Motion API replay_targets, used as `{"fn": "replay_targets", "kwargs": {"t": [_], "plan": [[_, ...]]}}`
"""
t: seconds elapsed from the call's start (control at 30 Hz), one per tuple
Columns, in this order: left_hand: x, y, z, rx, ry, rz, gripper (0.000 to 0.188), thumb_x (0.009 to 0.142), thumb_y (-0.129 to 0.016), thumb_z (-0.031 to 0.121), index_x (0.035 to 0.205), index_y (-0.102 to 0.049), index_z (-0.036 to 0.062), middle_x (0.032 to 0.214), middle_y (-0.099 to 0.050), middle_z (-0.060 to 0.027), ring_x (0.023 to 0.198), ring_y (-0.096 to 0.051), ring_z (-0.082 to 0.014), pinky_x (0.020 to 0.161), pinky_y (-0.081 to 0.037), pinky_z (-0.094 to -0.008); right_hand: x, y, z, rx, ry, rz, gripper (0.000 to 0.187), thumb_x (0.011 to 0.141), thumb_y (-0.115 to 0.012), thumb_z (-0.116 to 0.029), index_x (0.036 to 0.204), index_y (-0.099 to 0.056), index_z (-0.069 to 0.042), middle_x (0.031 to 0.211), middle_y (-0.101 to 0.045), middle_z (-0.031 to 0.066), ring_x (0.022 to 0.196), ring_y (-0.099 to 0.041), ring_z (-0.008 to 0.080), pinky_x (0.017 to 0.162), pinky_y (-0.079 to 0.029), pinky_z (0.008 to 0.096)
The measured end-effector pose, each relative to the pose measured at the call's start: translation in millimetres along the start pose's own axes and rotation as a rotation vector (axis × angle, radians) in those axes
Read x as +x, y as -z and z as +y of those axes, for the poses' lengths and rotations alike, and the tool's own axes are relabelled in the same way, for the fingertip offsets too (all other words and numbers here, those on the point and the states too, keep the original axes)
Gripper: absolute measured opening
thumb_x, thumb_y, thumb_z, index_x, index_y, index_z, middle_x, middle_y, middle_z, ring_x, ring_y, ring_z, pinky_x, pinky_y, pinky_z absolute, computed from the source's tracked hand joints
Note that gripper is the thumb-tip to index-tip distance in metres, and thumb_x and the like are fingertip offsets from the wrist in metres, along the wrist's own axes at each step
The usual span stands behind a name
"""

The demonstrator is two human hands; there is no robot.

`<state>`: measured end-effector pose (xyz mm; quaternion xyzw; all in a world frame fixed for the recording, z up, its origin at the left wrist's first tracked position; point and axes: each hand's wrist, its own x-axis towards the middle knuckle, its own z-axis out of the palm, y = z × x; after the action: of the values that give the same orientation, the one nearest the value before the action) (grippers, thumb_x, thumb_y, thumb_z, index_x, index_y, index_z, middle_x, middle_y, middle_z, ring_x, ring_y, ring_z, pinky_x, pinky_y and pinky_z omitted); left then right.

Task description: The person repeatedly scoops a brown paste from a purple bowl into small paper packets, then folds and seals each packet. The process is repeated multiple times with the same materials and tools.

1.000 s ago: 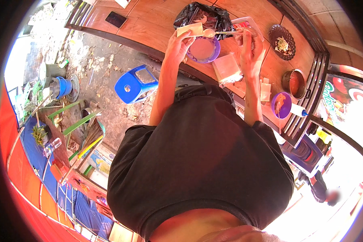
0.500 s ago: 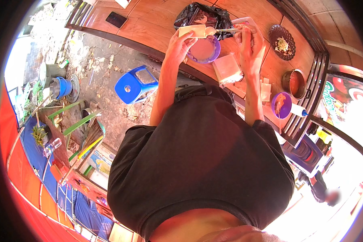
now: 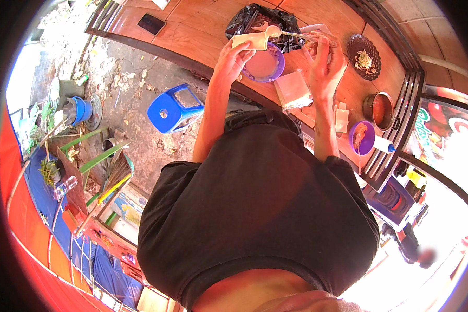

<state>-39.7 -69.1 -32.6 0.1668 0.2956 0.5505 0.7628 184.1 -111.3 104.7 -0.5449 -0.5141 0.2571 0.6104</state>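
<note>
Left hand (image 3: 233, 61): fingers in a pinch, left of the pale-liquid bowl (image 3: 282, 63). Right hand (image 3: 325, 67): fingers bent, gripping, right of it. Forearms (image 3: 209, 119) extended.

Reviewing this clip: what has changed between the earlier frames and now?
The head of the spoon, held in the right hand, has risen in the picture, from beside the right end of the pale sheet to just above that end; its handle now slants. The sheet, in the left hand, has shifted slightly downward. Nothing was grasped or released. The purple bowl and blue stool stayed put.
</note>
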Motion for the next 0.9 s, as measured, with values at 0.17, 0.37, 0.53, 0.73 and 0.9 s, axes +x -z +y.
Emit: {"fn": "replay_targets", "kwargs": {"t": [0.17,0.37,0.53,0.73,0.9], "plan": [[1.9,3.3,-1.7,-0.019,-0.003,0.007,0.029,0.094,-0.072,0.001,0.120,-0.060,0.0005,0.110,-0.070,-0.0109,0.097,-0.072,-0.0200,0.091,-0.062,-0.0328,-1.8,3.9,-12.3,-0.058,0.135,0.018,0.023,0.107,-0.053,-0.011,0.105,-0.070,0.003,0.078,-0.067,0.0044,0.067,-0.056,0.0085,0.061,-0.045,0.0260],[2.3,0.5,-1.2,-0.028,-0.025,0.039,0.032,0.092,-0.074,0.002,0.121,-0.059,0.0018,0.113,-0.070,-0.0120,0.099,-0.072,-0.0202,0.091,-0.062,-0.0327,-5.2,7.5,-16.8,-0.029,0.105,0.015,0.022,0.107,-0.054,-0.011,0.103,-0.070,0.002,0.079,-0.066,0.0034,0.067,-0.055,0.0083,0.061,-0.044,0.0257],[-0.9,-6.7,3.4,0.011,-0.088,0.116,0.032,0.094,-0.073,0.005,0.122,-0.058,0.0043,0.115,-0.068,-0.0102,0.105,-0.069,-0.0193,0.093,-0.059,-0.0326,-13.6,19.2,20.7,0.038,-0.024,0.004,0.023,0.107,-0.053,-0.013,0.102,-0.070,0.002,0.077,-0.063,0.0020,0.066,-0.053,0.0073,0.060,-0.043,0.0252],[-6.3,-16.8,8.3,0.155,-0.177,0.141,0.033,0.093,-0.074,0.005,0.121,-0.056,0.0044,0.116,-0.067,-0.0110,0.105,-0.069,-0.0200,0.093,-0.060,-0.0342,-42.3,12.7,129.0,0.049,-0.382,-0.252,0.024,0.106,-0.057,-0.017,0.104,-0.072,0.002,0.082,-0.069,0.0021,0.068,-0.057,0.0080,0.064,-0.048,0.0259],[-10.1,-15.6,10.3,0.137,-0.160,0.148,0.033,0.093,-0.075,0.004,0.120,-0.056,0.0043,0.116,-0.067,-0.0110,0.105,-0.069,-0.0204,0.092,-0.060,-0.0347,-55.0,20.7,127.7,-0.531,0.018,-0.285,0.029,0.098,-0.070,-0.023,0.113,-0.072,0.002,0.109,-0.072,0.0126,0.080,-0.064,0.0148,0.070,-0.052,0.0286]]}}
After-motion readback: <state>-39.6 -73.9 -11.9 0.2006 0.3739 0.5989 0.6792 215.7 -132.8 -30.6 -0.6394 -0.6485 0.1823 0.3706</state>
